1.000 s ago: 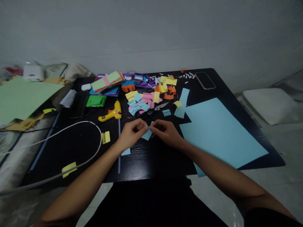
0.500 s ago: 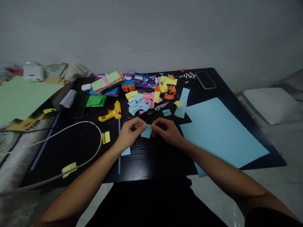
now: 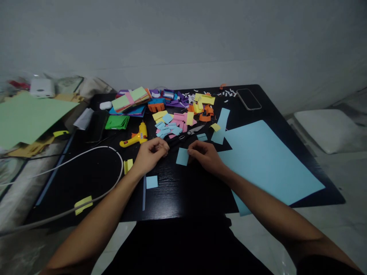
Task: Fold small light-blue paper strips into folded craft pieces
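A small light blue paper square (image 3: pixel 182 156) is pinched at its right edge by the fingertips of my right hand (image 3: pixel 205 156), just above the table. To its left, my left hand (image 3: pixel 151 152) has its fingers curled together, and I see nothing in them. Below that hand, a second light blue square (image 3: pixel 151 182) lies flat beside a thin glue stick (image 3: pixel 144 196). Scissors (image 3: pixel 195 129) rest beyond my hands, near a pile of blue paper pieces (image 3: pixel 168 129). A folded blue piece (image 3: pixel 202 137) lies just past my right hand.
A large blue sheet (image 3: pixel 269 160) covers the right side of the black table (image 3: pixel 177 202). A yellow glue gun (image 3: pixel 139 135) is at the left, near a looped white cable (image 3: pixel 119 183). Coloured paper scraps (image 3: pixel 205 98) and a phone (image 3: pixel 249 99) lie at the back.
My left hand has let go of the blue paper square and moved left. My right hand keeps the square, now slightly farther right. The square on the table shows more fully.
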`<action>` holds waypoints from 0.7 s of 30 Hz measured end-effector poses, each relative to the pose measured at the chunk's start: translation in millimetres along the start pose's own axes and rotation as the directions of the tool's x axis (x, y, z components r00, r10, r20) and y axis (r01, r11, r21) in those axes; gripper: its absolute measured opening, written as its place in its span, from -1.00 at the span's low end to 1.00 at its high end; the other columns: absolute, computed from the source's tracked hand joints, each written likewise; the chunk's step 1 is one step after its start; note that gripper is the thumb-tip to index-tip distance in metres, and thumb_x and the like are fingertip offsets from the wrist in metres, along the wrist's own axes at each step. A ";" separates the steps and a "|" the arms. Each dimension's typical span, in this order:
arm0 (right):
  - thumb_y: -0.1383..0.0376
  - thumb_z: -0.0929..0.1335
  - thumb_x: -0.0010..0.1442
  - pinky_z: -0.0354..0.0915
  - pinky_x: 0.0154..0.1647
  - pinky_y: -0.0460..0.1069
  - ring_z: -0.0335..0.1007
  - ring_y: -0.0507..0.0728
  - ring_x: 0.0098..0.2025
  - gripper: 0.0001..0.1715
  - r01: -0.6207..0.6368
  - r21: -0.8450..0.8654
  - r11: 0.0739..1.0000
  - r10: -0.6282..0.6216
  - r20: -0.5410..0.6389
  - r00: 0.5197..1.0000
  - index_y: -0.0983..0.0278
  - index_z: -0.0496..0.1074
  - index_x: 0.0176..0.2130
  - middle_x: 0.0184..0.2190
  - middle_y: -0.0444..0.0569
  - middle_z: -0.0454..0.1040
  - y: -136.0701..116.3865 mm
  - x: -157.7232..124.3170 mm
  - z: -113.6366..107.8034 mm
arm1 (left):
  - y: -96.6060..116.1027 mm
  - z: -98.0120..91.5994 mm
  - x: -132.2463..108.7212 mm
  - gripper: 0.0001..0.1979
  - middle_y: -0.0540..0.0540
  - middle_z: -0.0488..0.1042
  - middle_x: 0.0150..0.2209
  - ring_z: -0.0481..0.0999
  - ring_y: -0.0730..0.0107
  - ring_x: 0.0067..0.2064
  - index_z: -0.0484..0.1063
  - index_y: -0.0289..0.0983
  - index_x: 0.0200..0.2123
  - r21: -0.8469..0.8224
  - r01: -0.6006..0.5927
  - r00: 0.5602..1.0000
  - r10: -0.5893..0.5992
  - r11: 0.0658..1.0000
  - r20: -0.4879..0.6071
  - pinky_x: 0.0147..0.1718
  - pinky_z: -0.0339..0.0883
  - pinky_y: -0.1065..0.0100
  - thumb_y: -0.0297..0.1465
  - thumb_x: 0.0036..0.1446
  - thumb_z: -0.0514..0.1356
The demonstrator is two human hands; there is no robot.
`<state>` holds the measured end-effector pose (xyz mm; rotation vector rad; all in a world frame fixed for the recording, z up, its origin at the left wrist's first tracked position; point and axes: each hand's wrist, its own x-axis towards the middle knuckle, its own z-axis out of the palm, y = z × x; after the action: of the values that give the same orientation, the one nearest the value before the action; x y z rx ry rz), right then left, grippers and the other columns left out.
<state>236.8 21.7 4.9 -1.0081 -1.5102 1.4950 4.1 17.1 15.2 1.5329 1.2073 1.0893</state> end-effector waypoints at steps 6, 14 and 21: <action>-0.02 0.50 0.22 0.57 -0.31 0.03 0.58 0.09 -0.39 -0.58 -0.079 0.126 0.989 0.069 0.088 0.994 0.29 0.49 -0.25 -0.43 -0.09 0.56 4.6 -1.2 5.9 | 6.3 4.3 -3.0 -0.74 -0.09 0.62 -0.31 0.61 0.37 -0.29 0.58 -0.29 -0.09 -0.103 -0.039 0.984 0.056 0.994 0.171 -0.28 0.47 0.38 -0.42 0.12 0.32; -0.04 0.51 0.21 0.56 -0.42 -0.03 0.54 0.05 -0.51 -0.54 -0.115 0.155 0.981 0.102 0.090 0.991 0.31 0.50 -0.22 -0.51 -0.14 0.54 4.5 -0.5 5.1 | -1.2 1.5 -3.7 -0.77 -0.12 0.67 -0.27 0.64 0.37 -0.28 0.61 -0.29 -0.10 -0.065 -0.027 0.967 0.042 0.998 0.253 -0.27 0.50 0.37 -0.41 0.15 0.34; 0.06 0.50 0.22 0.58 -0.40 -0.01 0.56 0.06 -0.42 -0.63 -0.082 0.200 0.976 0.068 0.076 0.995 0.26 0.54 -0.11 -0.38 -0.11 0.56 4.4 -1.2 4.9 | 1.2 2.6 -3.8 -0.81 -0.11 0.68 -0.30 0.63 0.37 -0.32 0.61 -0.28 -0.14 -0.042 -0.021 0.976 0.029 0.999 0.215 -0.29 0.49 0.36 -0.39 0.16 0.34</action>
<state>232.8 18.6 0.4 -0.9100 -1.3466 1.7145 6.4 12.9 15.3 1.5950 1.0151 0.9299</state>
